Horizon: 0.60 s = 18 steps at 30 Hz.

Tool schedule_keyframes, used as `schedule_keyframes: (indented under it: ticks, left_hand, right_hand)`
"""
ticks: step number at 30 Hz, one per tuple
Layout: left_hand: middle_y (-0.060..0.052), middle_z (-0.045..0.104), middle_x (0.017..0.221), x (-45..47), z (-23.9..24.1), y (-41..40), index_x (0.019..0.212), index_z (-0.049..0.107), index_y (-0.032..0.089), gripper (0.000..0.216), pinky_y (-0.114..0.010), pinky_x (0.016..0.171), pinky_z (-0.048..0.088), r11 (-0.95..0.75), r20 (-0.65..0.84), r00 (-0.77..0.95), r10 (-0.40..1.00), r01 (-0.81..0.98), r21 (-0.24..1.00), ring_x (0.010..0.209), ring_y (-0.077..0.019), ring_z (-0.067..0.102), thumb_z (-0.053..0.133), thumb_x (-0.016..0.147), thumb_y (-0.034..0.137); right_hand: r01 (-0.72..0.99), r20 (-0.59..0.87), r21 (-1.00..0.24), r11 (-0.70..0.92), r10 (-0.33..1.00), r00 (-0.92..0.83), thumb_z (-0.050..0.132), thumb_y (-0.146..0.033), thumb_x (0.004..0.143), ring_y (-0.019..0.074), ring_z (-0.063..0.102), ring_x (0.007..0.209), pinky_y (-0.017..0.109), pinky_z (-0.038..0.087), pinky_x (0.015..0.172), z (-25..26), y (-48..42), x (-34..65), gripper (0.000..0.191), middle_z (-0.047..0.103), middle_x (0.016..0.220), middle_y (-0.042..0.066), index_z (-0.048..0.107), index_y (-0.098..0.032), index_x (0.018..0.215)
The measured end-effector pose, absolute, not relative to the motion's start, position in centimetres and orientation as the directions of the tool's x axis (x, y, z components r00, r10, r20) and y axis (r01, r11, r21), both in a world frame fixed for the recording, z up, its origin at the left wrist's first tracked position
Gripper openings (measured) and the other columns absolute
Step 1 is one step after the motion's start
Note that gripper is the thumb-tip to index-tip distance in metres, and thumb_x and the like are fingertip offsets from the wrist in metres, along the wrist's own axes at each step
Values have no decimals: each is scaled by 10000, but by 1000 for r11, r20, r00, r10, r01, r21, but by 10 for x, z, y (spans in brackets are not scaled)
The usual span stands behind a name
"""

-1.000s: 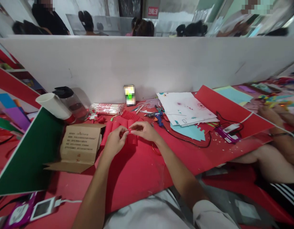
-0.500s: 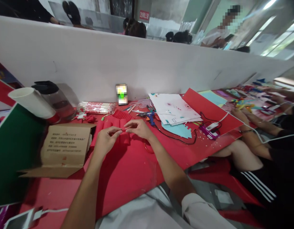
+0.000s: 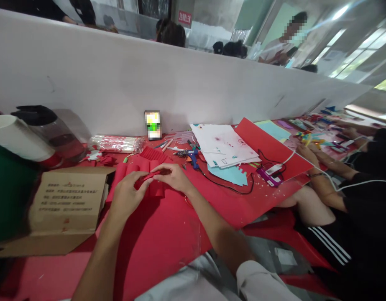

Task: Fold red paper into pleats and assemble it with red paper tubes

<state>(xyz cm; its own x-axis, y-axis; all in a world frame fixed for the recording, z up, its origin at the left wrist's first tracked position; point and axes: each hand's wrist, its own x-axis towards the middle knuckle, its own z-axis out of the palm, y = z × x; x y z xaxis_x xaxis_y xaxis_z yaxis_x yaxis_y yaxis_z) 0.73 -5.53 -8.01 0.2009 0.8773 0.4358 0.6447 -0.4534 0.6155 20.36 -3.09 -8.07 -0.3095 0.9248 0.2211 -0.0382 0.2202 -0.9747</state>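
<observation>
My left hand [image 3: 126, 195] and my right hand [image 3: 172, 177] meet over a pleated red paper piece [image 3: 150, 184] on the red table [image 3: 167, 234]. Both pinch a fold of that paper between thumb and fingers, fingertips almost touching. More pleated red paper [image 3: 152, 154] lies just behind it. A brown cardboard box [image 3: 67, 205] sits left of my left hand. A blue glue gun [image 3: 191, 155] with a black cord lies just beyond my right hand.
White printed sheets [image 3: 224, 144], a light blue cutout [image 3: 232, 173] and a purple device [image 3: 269, 173] lie to the right. A white cup [image 3: 17, 140], dark bottle [image 3: 51, 129] and green board [image 3: 7, 188] stand left. Another person's arms [image 3: 324, 175] work at right. A white partition [image 3: 180, 83] backs the table.
The view has swung to the right, sliding everything leftward in the frame. My hands have stayed pinched together on the red paper, drawing slightly closer over the fold.
</observation>
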Motion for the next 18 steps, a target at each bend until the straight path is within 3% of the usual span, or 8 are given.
schedule_keyframes:
  ticks: [3, 8, 12, 18]
  left_hand:
    - [-89, 750, 982, 9, -76, -58, 1007, 720, 176, 296, -341, 847, 506, -444, 433, 193, 881, 656, 610, 929, -239, 688, 597, 929, 434]
    - [-72, 760, 1044, 12, -70, -64, 1055, 720, 185, 289, -320, 894, 506, -367, 373, 117, 920, 588, 721, 959, -211, 696, 590, 943, 418]
    - [-46, 748, 951, 14, -68, -65, 1023, 706, 177, 294, -286, 843, 512, -287, 331, 7, 943, 516, 807, 878, -182, 684, 595, 935, 434]
    - [-14, 669, 783, 6, -63, -60, 908, 672, 162, 321, -222, 690, 488, -280, 380, -262, 887, 350, 894, 728, -132, 614, 632, 888, 481]
  right_hand:
    - [-26, 231, -972, 234, 923, -309, 765, -360, 785, 170, 682, 859, 303, 550, 824, -85, -32, 200, 258, 743, 948, 54, 752, -168, 957]
    - [-70, 168, -986, 154, 947, -275, 800, -347, 746, 155, 663, 814, 297, 558, 777, -91, -32, 198, 343, 706, 905, 23, 725, -200, 1047]
    - [-44, 152, -988, 145, 948, -279, 829, -336, 712, 170, 660, 900, 310, 545, 836, -90, -32, 200, 375, 714, 964, 38, 714, -191, 1038]
    - [20, 189, -980, 197, 960, -209, 817, -349, 728, 164, 648, 863, 319, 556, 818, -88, -22, 217, 323, 704, 932, 34, 732, -199, 1000]
